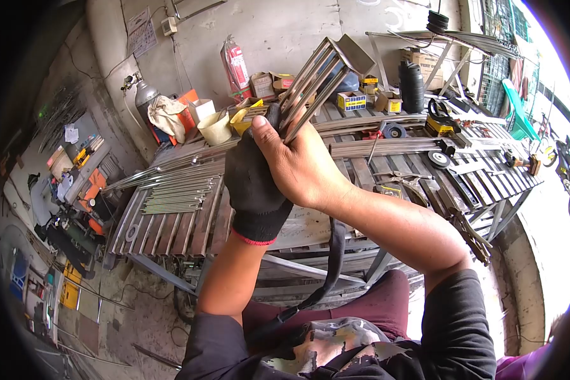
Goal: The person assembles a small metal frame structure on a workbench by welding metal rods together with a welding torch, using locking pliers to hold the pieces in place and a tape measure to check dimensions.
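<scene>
A metal piece of several parallel bars with a flat plate at its top end [316, 76] is held up in front of me, tilted to the upper right. My left hand [254, 180], in a black glove with a red cuff edge, is closed around its lower end. Bare, my right hand [307, 164] is wrapped round the bars against the glove, its thumb lying over the gloved fingers. The lower ends of the bars are hidden in the hands. Below them is the slatted metal table [190, 235].
Thin rods [180, 193] lie on the table's left part. Grinding discs [438, 159], clamps [408, 180] and a yellow tool [440, 126] are on the right. Behind stand small boxes [351, 101], a white tub [215, 128], a fire extinguisher [235, 66] and a black cylinder [411, 87].
</scene>
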The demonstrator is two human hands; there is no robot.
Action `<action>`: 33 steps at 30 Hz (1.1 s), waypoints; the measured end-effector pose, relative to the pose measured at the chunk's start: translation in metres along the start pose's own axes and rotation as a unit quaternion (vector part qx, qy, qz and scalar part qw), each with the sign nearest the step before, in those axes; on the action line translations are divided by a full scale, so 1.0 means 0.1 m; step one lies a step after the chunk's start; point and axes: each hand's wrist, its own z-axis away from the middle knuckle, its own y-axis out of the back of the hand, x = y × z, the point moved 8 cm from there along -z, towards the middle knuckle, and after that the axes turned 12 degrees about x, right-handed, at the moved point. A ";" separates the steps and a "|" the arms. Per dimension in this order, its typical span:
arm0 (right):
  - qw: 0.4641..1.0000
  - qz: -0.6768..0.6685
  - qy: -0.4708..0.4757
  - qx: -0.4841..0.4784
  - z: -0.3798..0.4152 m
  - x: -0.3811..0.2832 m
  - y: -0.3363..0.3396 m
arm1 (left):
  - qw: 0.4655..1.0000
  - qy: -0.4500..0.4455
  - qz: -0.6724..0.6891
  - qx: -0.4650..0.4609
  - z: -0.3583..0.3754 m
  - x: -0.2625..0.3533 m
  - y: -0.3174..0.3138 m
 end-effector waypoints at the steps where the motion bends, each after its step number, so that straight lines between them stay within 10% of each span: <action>1: 1.000 0.000 -0.010 -0.002 0.01 0.01 -0.01 | 1.000 -0.005 -0.003 0.006 0.01 0.02 0.02; 33: 0.989 -0.004 -0.100 -0.106 0.17 -0.03 -0.04 | 0.990 0.092 -0.011 -0.110 0.19 0.21 0.17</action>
